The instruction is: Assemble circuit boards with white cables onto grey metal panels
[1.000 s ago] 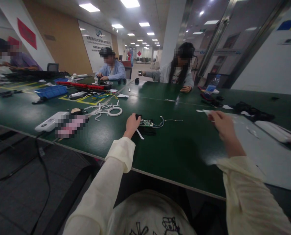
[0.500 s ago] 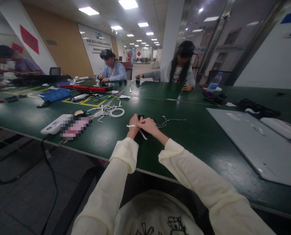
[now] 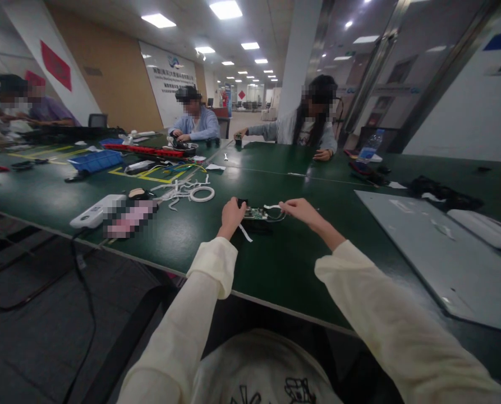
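Note:
A small green circuit board (image 3: 256, 214) with a black part at its far left lies in front of me over the table. My left hand (image 3: 232, 217) is closed on the board's left end. My right hand (image 3: 298, 210) pinches a thin white strip (image 3: 272, 207) at the board's right side. Grey-blue wires (image 3: 277, 218) curve beside that strip, partly hidden by the right fingers. A second white strip (image 3: 246, 233) sticks out below my left hand, slanting toward me.
To the left lie a white ring with loose strips (image 3: 202, 194), a phone (image 3: 131, 219), a white power strip (image 3: 99, 212) and a blue bin (image 3: 96, 161). A grey panel (image 3: 427, 247) covers the table's right side. Co-workers sit across the table.
My right hand has moved right, away from my left hand, with a white strip between its fingers. The circuit board has come into view between the hands.

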The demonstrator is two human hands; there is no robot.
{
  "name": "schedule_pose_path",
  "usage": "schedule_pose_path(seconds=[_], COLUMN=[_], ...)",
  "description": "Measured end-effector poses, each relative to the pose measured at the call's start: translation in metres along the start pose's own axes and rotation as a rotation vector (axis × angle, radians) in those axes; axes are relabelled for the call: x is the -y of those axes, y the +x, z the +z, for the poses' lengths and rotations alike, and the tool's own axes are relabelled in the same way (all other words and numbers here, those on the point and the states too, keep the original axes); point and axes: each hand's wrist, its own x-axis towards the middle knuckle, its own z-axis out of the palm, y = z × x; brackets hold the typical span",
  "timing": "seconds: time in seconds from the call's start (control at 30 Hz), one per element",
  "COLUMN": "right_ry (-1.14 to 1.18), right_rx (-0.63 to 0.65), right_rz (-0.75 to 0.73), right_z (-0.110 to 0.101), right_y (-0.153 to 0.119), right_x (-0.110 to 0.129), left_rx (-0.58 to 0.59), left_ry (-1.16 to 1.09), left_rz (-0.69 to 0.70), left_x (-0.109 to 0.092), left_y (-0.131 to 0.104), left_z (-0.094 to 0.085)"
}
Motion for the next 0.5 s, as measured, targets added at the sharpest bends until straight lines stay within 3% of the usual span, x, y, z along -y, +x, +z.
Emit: schedule_pose_path(seconds=[0.07, 0.13, 0.27, 0.37, 0.5], right_ry=[0.299, 0.551, 0.774, 0.634, -0.033], right_rx=[-0.040, -0.030, 0.129, 0.269, 0.197], right_rz=[0.093, 0.095, 0.013, -0.022, -0.154], right_z=[-0.011, -0.009, 0.025, 0.059, 0.089], right_y=[0.000, 0.000, 0.002, 0.006, 0.007], right_x=[-0.011, -0.005, 0.038, 0.064, 0.071], left_rx=[-0.002, -0.004, -0.011, 0.017, 0.088], left_ry=[0.003, 0.003, 0.008, -0.003, 0.038], left_rz=[0.004, 0.015, 0.027, 0.036, -0.006], left_x=[0.000, 0.001, 0.001, 0.001, -0.003], left_y=[0.000, -0.001, -0.002, -0.001, 0.002], left_z=[0.001, 0.001, 0.000, -0.003, -0.006])
